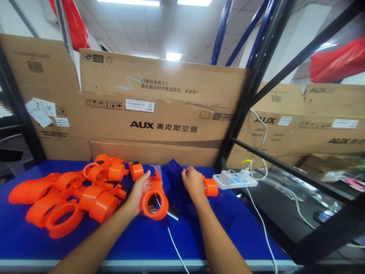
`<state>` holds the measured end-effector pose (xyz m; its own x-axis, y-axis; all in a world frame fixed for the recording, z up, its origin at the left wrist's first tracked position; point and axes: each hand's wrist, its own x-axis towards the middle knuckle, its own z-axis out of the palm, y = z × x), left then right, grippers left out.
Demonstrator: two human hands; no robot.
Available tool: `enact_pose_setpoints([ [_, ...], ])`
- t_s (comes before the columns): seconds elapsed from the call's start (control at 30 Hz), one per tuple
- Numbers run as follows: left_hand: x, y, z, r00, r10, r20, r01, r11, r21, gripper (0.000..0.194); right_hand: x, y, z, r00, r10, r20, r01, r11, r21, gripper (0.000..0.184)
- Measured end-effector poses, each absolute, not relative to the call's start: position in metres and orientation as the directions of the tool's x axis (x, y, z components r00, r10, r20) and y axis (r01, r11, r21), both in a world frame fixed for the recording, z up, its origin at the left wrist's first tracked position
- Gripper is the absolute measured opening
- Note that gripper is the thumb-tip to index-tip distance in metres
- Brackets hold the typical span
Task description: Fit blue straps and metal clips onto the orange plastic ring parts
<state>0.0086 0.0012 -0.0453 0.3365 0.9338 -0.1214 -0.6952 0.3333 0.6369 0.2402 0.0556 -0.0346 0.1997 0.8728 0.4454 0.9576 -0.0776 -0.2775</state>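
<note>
Within the left hand (pixel 138 193), an orange holder (pixel 156 187) ends in a ring (pixel 164 207)

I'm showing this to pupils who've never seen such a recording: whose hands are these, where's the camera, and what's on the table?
There is no machine here, just a person's two bare hands. The picture comes from a camera on that person's head, looking forward and down. On the blue tabletop, to the left, lies a pile of orange tape dispensers. The left hand holds another dispenser. The right hand is curled beside a dark blue sheet; whether it grips it is hard to tell. A white power strip sits at the right; AUX cardboard stands behind.
</note>
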Motion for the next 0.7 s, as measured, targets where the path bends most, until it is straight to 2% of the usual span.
enact_pose_setpoints([
  [0.07,0.009,0.002,-0.046,0.296,0.95,-0.098,-0.714,0.289,0.638,0.042,0.24,0.051,-0.03,0.198,0.827,0.526,0.913,0.039,-0.405,0.031],
  [0.13,0.01,0.001,-0.046,0.29,0.953,-0.085,-0.722,0.276,0.635,0.041,0.237,0.045,-0.026,0.171,0.787,0.592,0.819,0.22,-0.529,0.032],
  [0.23,0.01,0.001,-0.047,0.283,0.957,-0.058,-0.738,0.256,0.624,0.039,0.227,0.035,-0.023,0.058,0.772,0.633,0.638,0.459,-0.619,0.034],
  [0.3,0.01,0.0,-0.046,0.255,0.966,-0.043,-0.755,0.227,0.615,0.036,0.218,0.028,-0.023,-0.045,0.774,0.632,0.517,0.559,-0.648,0.033],
  [0.37,0.009,0.0,-0.044,0.217,0.976,-0.037,-0.769,0.194,0.609,0.036,0.209,0.022,-0.023,-0.131,0.786,0.605,0.421,0.596,-0.684,0.031],
  [0.5,0.006,-0.001,-0.041,0.168,0.985,-0.024,-0.783,0.148,0.604,0.04,0.196,0.015,-0.025,-0.213,0.818,0.534,0.238,0.573,-0.784,0.03],
  [0.7,0.01,-0.009,-0.043,0.289,0.957,0.017,-0.752,0.216,0.622,0.036,0.192,0.015,-0.022,-0.189,0.866,0.463,0.134,0.49,-0.861,0.048],
])
